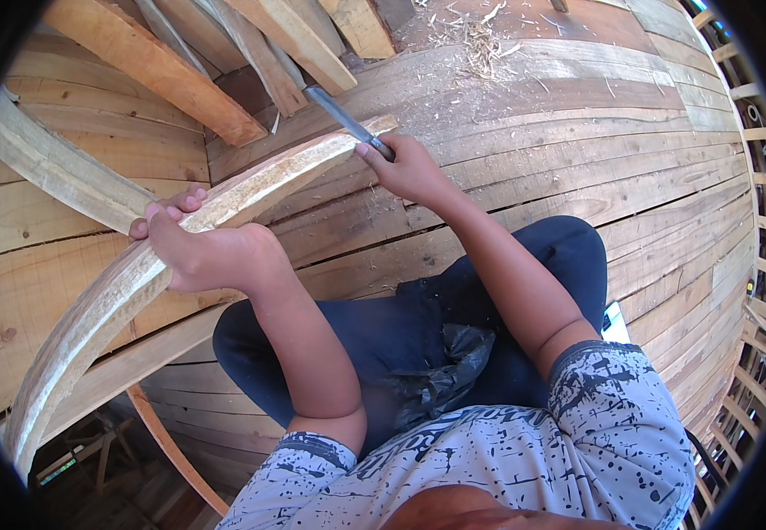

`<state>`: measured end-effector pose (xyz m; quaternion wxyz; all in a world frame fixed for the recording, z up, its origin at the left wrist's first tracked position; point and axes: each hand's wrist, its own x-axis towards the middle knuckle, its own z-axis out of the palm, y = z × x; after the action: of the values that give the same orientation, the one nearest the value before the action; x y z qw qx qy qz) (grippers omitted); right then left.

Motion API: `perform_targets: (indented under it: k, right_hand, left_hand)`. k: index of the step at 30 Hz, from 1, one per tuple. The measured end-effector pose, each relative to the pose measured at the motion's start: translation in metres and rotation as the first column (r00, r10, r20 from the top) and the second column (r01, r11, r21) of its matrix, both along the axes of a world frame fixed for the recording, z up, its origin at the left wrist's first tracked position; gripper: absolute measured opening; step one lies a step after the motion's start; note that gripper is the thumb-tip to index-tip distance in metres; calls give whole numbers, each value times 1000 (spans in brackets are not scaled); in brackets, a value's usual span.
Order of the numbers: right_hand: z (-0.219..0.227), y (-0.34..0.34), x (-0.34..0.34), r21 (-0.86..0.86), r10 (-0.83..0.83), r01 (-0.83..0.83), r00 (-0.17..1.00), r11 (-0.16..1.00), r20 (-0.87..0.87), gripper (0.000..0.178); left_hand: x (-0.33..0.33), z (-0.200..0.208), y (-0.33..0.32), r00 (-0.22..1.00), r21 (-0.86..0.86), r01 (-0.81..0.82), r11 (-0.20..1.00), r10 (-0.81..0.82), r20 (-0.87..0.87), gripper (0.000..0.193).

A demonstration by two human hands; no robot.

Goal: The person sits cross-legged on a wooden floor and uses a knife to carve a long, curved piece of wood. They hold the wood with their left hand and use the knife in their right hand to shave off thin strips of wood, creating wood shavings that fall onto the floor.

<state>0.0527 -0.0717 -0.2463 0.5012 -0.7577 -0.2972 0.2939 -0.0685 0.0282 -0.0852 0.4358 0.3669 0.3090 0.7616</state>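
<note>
A long curved wooden rib (91,309) with a rough pale top face runs from the lower left up to the middle of the view. My left hand (202,252) grips it near its middle, fingers wrapped over the far edge. My right hand (405,168) is closed on the handle of a grey metal blade tool (337,110), which lies against the rib's upper end and points up and to the left. I am sitting on planks with dark trousers.
Curved hull planking (577,132) spreads under and around me. Loose timber beams (162,71) lie stacked at the top left. Wood shavings (480,40) are scattered at the top. Thin ribs (758,132) line the right edge. An opening (91,450) at the lower left shows ground below.
</note>
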Motion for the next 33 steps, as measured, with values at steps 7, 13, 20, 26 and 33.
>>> perform_targets:
  k: [7,13,20,26,33]
  right_hand:
    - [-1,0,2,-17,3,-3,999,1000,39,47]
    - [1,2,-1,-32,11,-11,1000,999,11,43]
    - [-18,-3,11,-10,-15,12,952,1000,-304,36]
    - [17,-9,-8,-68,39,-33,995,997,96,25]
    - [4,-10,-22,-195,38,-29,998,980,41,33]
  left_hand:
    - [0,1,-2,1000,7,3,1000,-3,-15,19]
    - [-1,0,-2,1000,18,9,1000,-9,-17,19]
    - [-2,-3,2,999,28,38,999,-38,11,18]
    - [-10,-4,14,989,90,147,985,-149,16,17]
    - [-17,-8,25,938,129,337,933,-344,39,17]
